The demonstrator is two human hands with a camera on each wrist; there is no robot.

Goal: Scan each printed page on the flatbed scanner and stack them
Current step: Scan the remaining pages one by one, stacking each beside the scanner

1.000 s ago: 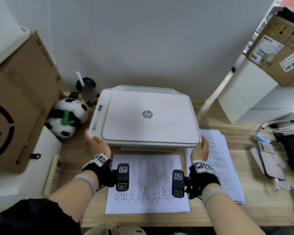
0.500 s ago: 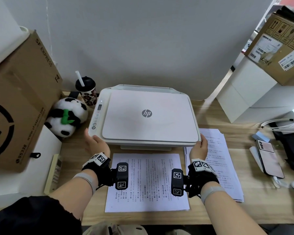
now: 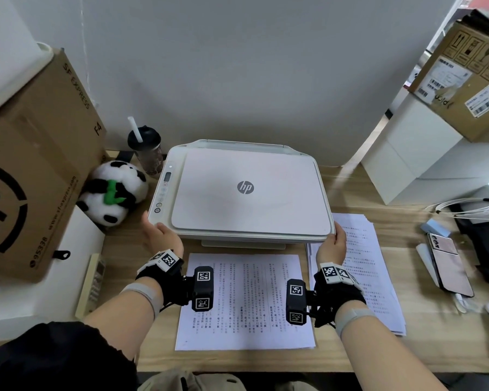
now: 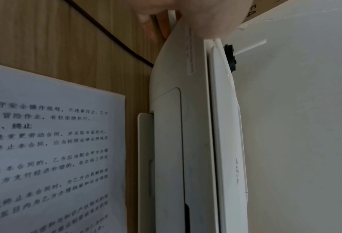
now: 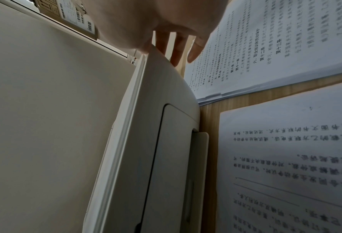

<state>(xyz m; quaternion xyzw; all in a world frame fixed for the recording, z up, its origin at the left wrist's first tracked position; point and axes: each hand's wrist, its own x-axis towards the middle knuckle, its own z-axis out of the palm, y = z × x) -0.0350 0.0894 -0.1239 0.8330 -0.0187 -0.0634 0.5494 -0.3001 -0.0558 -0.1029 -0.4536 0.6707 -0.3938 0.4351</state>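
The scanner, lid flat down, sits between the two hands, its front corners against the fingers. The left hand cups the front-left corner, thumb along the edge; how far its fingers curl cannot be told. The right hand rests its thumb on the front-right corner, fingers straight and spread down the side, gripping nothing. A printed page lies behind the fingertips, between the wrists. A stack of pages lies just under and outboard of the right fingers.

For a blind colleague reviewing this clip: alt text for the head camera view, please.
Left hand and right hand rest at the front corners of a closed white scanner on a desk. One printed page lies before it, a paper stack to its right.
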